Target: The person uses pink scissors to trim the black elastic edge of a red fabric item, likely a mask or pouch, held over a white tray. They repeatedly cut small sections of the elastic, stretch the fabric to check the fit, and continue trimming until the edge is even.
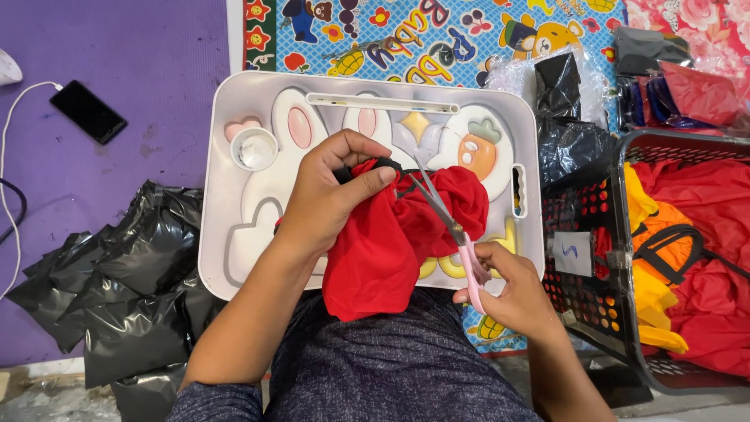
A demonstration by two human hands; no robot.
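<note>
Red garment (pixel 391 242) bunched over white lap tray (pixel 234 258), clenched by left hand (pixel 332 195); pink-handled scissors (pixel 449 227) grasped by right hand (pixel 508 289), blades parted at black trim. Fabric or thumb could be nicked if blades slip.

Floor covering: a purple mat (pixel 117 62) at left, a cartoon-print play mat (pixel 437 39) at centre, a pink floral cloth (pixel 687 23) at upper right. Bare grey floor (pixel 47 395) shows along the near edge. Lighting is even and diffuse, with soft shadows. No wall or window falls within view.
</note>
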